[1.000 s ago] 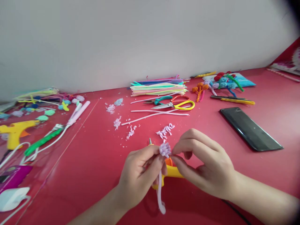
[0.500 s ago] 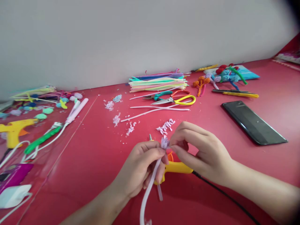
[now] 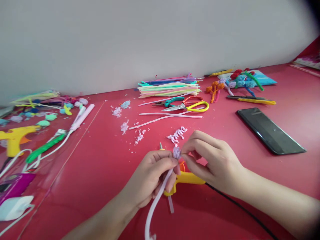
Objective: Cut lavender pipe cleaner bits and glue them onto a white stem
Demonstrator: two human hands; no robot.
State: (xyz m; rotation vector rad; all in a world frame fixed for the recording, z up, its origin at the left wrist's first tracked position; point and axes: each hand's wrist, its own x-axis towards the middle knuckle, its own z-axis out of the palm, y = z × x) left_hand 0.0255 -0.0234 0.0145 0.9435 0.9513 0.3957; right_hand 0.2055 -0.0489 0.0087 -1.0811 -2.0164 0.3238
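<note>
A pale lilac pipe cleaner (image 3: 155, 204) hangs down from my left hand (image 3: 156, 173), whose thumb and fingers are closed on its upper end. At that end sits a tufted lilac bunch (image 3: 176, 152). My right hand (image 3: 212, 160) pinches at the right side of the bunch with thumb and forefinger. What exactly lies between those fingertips is too small to make out. Under both hands lies a yellow hot glue gun (image 3: 191, 178) with a clear glue stick poking out; my left hand hides part of it. Short lilac cut pieces (image 3: 177, 134) lie just beyond.
Scissors with red and yellow handles (image 3: 197, 106), pliers (image 3: 172, 101) and loose pink pipe cleaners (image 3: 165, 121) lie ahead, before a pipe cleaner bundle (image 3: 168, 90). A black phone (image 3: 270, 130) is at right. Another yellow glue gun (image 3: 15, 140) and white cables (image 3: 58, 146) are at left.
Both hands stay almost in place, still on the lilac bunch. The hanging end of the pipe cleaner has swung slightly left.
</note>
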